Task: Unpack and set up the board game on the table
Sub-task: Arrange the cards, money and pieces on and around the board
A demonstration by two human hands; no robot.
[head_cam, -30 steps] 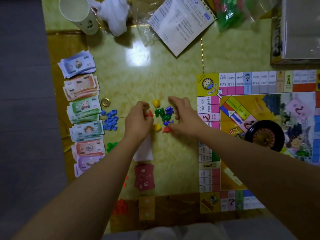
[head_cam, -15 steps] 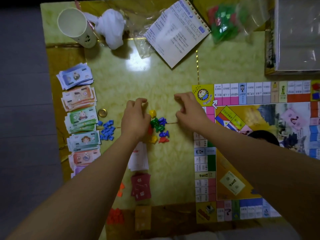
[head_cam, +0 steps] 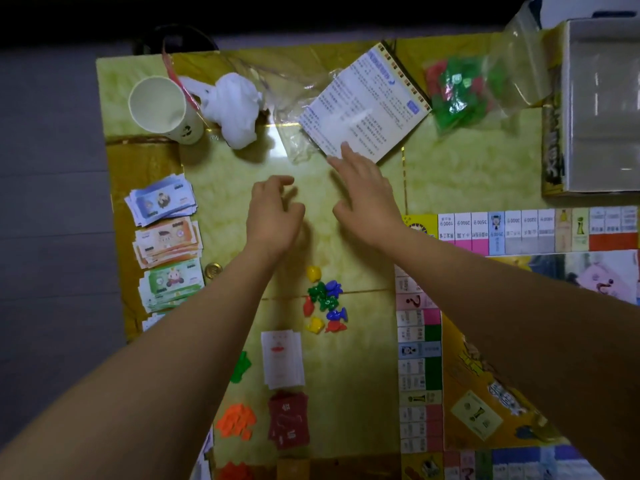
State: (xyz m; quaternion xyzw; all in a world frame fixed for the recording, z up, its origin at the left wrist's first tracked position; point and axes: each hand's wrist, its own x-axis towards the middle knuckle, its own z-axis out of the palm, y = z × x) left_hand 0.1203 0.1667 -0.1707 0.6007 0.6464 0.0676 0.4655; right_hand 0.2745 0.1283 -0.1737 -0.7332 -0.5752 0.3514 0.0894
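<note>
The left grip [head_cam: 273, 216] hangs over the bare counter [head_cam: 467, 174], its fingers loosely curled and holding nothing. The right grip [head_cam: 367, 199] is just beside it, wide, with straight fingers; its foremost fingertip lies over the near edge of the rule sheet [head_cam: 363, 105], though contact cannot be told. That sheet lies tilted, partly on a crumpled clear bag [head_cam: 298, 140].

Near the wrists, between the forearms, sits a tight cluster of coloured pawns [head_cam: 323, 299]: yellow, green, blue and red. Nearer the person lie a stack of white cards [head_cam: 282, 362] and a stack of red cards [head_cam: 289, 419], with green pieces [head_cam: 241, 367] and orange pieces [head_cam: 237, 420] to their left. The game board [head_cam: 419, 341] lies open on the right, under the right forearm.

Stacks of play money [head_cam: 166, 237] run along the counter's left edge, a gold coin [head_cam: 213, 270] beside them. At the far edge stand a paper cup [head_cam: 162, 109], a white wad [head_cam: 232, 109], a bag of green and red pieces [head_cam: 460, 88] and the open box [head_cam: 595, 109].
</note>
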